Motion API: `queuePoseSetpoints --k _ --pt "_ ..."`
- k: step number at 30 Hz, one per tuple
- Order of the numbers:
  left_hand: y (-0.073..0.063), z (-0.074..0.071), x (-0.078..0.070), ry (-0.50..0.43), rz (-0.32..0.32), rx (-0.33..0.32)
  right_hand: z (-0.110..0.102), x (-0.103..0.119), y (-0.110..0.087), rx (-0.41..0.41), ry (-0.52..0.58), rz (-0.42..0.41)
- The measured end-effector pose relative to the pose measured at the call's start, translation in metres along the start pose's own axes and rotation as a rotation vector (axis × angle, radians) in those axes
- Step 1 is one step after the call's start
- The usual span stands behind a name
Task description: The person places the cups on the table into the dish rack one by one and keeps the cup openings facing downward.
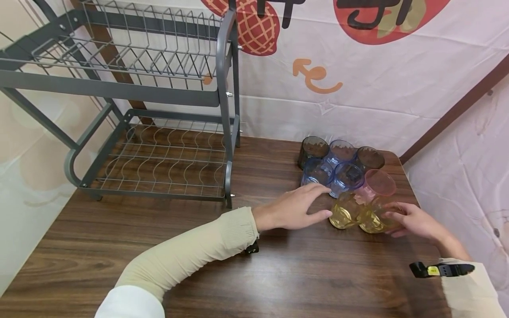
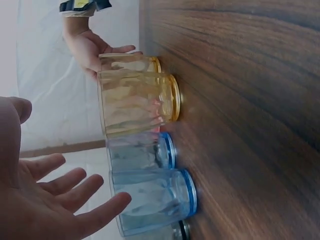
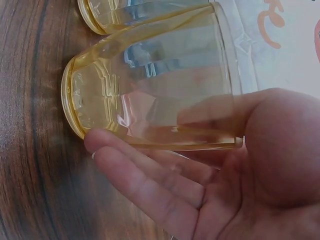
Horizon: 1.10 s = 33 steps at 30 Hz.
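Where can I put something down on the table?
The table is bare between the two sleeves, and between the rack and the cups. It's crowded at the back right: cups bunch together, with the left hand and right hand close by.

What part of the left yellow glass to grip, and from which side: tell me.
Probably best: grip the left yellow glass round mid-wall, coming from its left front with the left hand. It stands upright with no glass on that side; the other yellow glass crowds its right and blue glasses stand behind.
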<state>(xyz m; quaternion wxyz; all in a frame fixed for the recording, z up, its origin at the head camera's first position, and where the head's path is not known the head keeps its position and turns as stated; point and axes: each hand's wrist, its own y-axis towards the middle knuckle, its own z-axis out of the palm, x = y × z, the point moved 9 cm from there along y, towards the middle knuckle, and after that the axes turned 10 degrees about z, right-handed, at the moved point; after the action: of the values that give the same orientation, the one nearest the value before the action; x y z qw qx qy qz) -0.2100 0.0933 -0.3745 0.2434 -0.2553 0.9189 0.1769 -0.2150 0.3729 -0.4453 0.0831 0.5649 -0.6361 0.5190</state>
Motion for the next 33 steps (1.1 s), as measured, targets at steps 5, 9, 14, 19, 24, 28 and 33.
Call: queuePoseSetpoints --k 5,9,14,19,24,28,33 --pt "0.001 0.002 0.001 -0.086 -0.051 -0.011 0.0 -0.001 0.0 0.013 0.016 -0.015" --pt "0.003 0.003 0.003 -0.161 -0.084 -0.019 0.0 0.0 -0.002 -0.004 -0.021 -0.036" --pt "0.006 0.003 0.006 -0.316 -0.118 -0.058 -0.002 0.003 -0.007 -0.038 -0.072 -0.055" --pt "0.006 0.003 0.011 -0.542 -0.22 -0.097 -0.007 0.01 -0.016 -0.059 -0.077 -0.059" --pt "0.006 0.011 0.016 -0.794 -0.336 -0.104 -0.013 0.021 -0.029 -0.081 -0.098 -0.088" --pt "0.004 0.019 0.017 -0.988 -0.412 -0.086 -0.018 0.033 -0.04 -0.126 -0.12 -0.126" --pt "0.004 0.026 0.014 -1.111 -0.461 -0.057 -0.028 0.052 -0.055 -0.269 -0.246 -0.195"
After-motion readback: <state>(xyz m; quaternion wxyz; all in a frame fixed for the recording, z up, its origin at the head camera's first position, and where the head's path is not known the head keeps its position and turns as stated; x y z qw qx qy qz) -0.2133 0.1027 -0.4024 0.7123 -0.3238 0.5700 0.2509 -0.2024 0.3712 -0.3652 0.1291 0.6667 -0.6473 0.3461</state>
